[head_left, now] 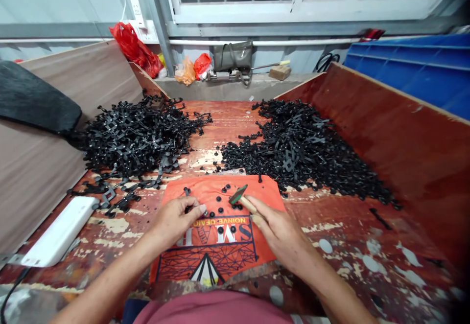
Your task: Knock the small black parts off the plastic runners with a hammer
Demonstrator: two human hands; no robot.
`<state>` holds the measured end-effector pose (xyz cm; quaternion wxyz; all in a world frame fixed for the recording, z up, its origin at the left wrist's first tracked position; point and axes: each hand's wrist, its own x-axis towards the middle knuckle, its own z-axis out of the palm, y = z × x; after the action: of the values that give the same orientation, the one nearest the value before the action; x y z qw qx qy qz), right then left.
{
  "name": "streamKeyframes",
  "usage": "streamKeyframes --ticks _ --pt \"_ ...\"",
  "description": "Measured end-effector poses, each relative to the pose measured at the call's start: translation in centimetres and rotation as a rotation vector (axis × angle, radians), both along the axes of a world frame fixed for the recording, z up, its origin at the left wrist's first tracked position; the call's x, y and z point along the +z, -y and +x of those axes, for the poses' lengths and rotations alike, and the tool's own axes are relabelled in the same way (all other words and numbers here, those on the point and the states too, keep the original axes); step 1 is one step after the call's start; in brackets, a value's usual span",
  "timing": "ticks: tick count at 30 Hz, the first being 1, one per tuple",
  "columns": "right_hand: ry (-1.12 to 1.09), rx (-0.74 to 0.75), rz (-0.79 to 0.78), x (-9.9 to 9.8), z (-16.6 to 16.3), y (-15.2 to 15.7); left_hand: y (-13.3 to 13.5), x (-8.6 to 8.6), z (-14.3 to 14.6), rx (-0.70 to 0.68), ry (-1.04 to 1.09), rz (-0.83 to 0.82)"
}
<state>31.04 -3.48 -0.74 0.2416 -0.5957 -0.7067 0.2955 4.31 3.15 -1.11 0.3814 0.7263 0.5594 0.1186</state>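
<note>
My right hand [281,231] is closed on the wooden handle of a small hammer [239,195], whose dark head hovers over an orange printed cloth [220,226]. My left hand [176,219] rests on the cloth's left side with its fingers curled around small black plastic pieces [205,213]. Several small black round parts [224,210] lie scattered on the cloth between the two hands.
A pile of black plastic frames [135,135] lies at the left, a larger pile of black parts [301,150] at the right. Wooden side boards [396,143] wall in the worn red table. A white power bank [60,231] with a cable sits at the left edge.
</note>
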Motion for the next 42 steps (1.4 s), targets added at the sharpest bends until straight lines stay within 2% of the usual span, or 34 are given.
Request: streamKeyframes --ticks 2,7,12,18,21,30,35,42 --pt "0.007 -0.014 0.006 -0.2 0.0 0.1 0.1 -0.1 0.4 -0.022 -0.024 0.017" --pt "0.018 -0.021 0.027 -0.3 -0.2 0.1 0.2 1.0 1.6 -0.063 -0.153 0.060" --pt "-0.005 0.038 0.068 0.2 -0.7 0.4 0.2 1.2 1.9 -0.050 -0.261 0.057" --pt "0.022 0.133 0.071 0.6 -2.9 0.8 0.5 0.6 1.8 -0.017 -0.280 0.083" --pt "0.045 0.139 0.060 0.5 -3.5 0.7 0.6 0.6 1.9 -0.044 -0.278 0.107" --pt "-0.039 0.086 0.077 0.8 -1.9 0.8 1.3 0.4 2.2 -0.043 -0.312 0.200" --pt "0.043 0.103 0.094 0.5 -2.8 1.0 1.4 0.1 2.0 -0.016 -0.302 0.151" --pt "0.111 0.124 0.096 0.2 -4.1 1.2 1.3 1.1 2.0 -0.043 -0.310 0.115"
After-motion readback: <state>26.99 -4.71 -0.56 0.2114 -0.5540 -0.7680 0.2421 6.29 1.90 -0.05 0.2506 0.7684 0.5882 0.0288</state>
